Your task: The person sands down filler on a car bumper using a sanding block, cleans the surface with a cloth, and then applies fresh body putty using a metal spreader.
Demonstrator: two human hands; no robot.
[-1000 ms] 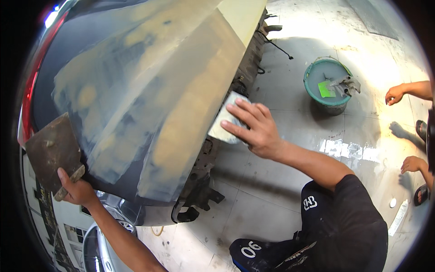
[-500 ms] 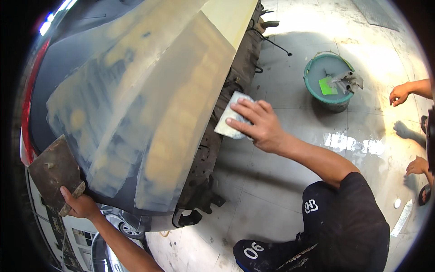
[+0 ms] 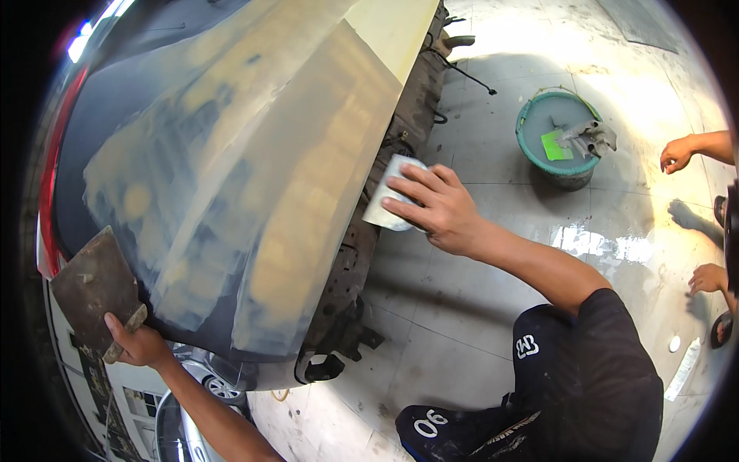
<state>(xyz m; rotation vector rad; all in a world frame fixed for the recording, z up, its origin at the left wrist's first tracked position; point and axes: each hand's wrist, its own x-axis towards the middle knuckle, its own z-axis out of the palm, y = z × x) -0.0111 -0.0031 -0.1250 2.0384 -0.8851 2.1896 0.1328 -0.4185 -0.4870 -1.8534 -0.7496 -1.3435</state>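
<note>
At eight o'clock, left hand (image 3: 141,346) grips brown palette (image 3: 94,279); toward three, right hand (image 3: 449,215) clasps pale spreader (image 3: 379,214), ideally with even pressure.

The left hand (image 3: 142,344) grips a dark, squarish plate (image 3: 94,279); the right hand (image 3: 448,212) holds a pale pad (image 3: 382,202) near the edge of a car panel (image 3: 304,146) (patchily tan and grey). A green-rimmed bucket (image 3: 568,181) stands on the floor (image 3: 462,296).
</note>
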